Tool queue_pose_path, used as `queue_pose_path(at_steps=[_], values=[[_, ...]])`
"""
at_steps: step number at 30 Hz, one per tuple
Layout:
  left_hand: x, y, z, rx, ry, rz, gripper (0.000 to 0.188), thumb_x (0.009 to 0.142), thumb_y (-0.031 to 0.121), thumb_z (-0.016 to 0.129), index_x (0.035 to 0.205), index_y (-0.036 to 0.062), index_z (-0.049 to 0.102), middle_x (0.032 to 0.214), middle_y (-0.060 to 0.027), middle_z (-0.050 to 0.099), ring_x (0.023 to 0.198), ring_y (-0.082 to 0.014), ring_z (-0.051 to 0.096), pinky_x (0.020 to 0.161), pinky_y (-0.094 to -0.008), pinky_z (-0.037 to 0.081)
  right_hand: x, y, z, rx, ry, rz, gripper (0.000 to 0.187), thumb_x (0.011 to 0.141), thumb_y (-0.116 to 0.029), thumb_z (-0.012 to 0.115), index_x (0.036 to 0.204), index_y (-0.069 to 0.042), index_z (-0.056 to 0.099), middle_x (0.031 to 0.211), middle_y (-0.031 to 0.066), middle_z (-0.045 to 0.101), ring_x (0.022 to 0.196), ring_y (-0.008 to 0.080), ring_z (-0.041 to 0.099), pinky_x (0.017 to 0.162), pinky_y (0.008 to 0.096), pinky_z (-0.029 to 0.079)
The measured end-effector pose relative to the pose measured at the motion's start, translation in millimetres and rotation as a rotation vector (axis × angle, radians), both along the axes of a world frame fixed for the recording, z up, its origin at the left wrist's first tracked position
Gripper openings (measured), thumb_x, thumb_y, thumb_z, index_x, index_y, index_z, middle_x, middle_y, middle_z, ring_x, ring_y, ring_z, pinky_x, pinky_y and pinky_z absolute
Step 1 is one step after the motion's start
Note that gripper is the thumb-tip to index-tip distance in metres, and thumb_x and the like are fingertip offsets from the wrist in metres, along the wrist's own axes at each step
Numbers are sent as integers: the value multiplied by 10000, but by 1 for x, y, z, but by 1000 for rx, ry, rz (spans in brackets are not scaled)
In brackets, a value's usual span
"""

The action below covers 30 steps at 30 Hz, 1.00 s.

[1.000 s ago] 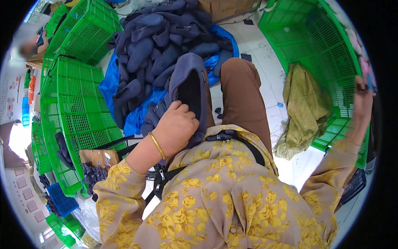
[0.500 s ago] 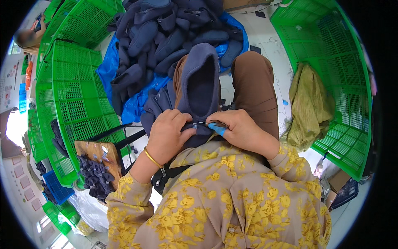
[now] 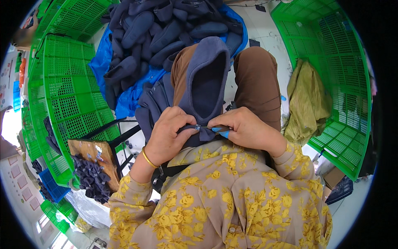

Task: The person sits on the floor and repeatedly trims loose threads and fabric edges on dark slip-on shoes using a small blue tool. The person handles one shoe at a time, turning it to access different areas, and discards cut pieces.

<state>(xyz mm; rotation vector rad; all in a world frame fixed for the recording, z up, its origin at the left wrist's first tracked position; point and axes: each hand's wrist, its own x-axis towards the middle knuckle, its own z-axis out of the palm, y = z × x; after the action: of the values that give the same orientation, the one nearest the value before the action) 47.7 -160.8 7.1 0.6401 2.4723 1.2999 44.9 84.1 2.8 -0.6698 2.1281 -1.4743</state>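
A navy fabric slipper [image 3: 207, 58] lies in my lap, toe pointing away, its dark opening facing up. At its near edge, my left hand [image 3: 168, 135] pinches a small navy fabric bow [image 3: 206, 135] between thumb and fingers. A shiny bit shows at the bow's middle. Close beside it, my right hand [image 3: 244, 128] is closed on a thin needle-like metal tool [image 3: 206, 127], whose tip meets the bow. Blue tape wraps a digit of the right hand. My fingers hide most of the tool and part of the bow.
Beyond my knees, many navy slippers [image 3: 166, 37] are heaped on a blue plastic sheet [image 3: 134, 101]. Green crates [image 3: 72, 95] stand left; another green crate [image 3: 344, 83] with olive cloth [image 3: 306, 103] stands right. More navy bows [image 3: 91, 176] sit beside a wooden board [image 3: 97, 151] at my left.
The slipper's toe has shifted slightly right and away. Both hands stay at its near edge; the bow is pulled up more, and its loop shows more clearly between them.
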Motion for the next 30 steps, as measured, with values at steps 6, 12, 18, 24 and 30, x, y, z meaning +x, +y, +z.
queue_pose_path(at_steps=[6, 12, 18, 24, 30], values=[[-2, -2, -4, 43, -40, -8, 166, 746, 47, 749, 889, 57, 665, 832, -60, 575, 814, -242, 527, 729, -328, 416, -3, -4, -6, 22, 38, 35, 397, 710, 72, 561, 1064, -56, 686, 927, 178, 693, 866, 354, 669, 775, 392, 528], [-1, -7, -13, 144, -121, 22, 167, 746, 58, 775, 882, 55, 678, 811, -32, 574, 795, -192, 507, 717, -292, 389, 0, -4, -21, -49, 22, 36, 441, 714, 90, 545, 1099, -76, 682, 981, 155, 702, 913, 334, 675, 801, 388, 532], [-1, -7, -13, 147, -140, 13, 173, 747, 52, 782, 890, 58, 686, 825, -30, 585, 802, -184, 516, 728, -291, 393, -2, -2, -21, -60, -2, 76, 471, 714, 108, 541, 1125, -80, 676, 1062, 144, 704, 972, 321, 676, 855, 375, 531], [-2, -8, -18, 168, -155, 1, 181, 744, 43, 784, 904, 64, 703, 830, -29, 592, 815, -182, 526, 744, -291, 398, 0, -5, -24, -71, -17, 71, 494, 714, 127, 533, 1145, -82, 655, 1053, 147, 700, 979, 312, 679, 862, 365, 528], [-3, -6, -15, 150, -155, -9, 178, 737, 32, 780, 896, 64, 706, 832, -26, 594, 817, -184, 528, 757, -297, 397, 5, -7, -26, -66, 34, 34, 470, 724, 126, 539, 1133, -84, 641, 1001, 151, 694, 931, 332, 672, 814, 376, 530]])
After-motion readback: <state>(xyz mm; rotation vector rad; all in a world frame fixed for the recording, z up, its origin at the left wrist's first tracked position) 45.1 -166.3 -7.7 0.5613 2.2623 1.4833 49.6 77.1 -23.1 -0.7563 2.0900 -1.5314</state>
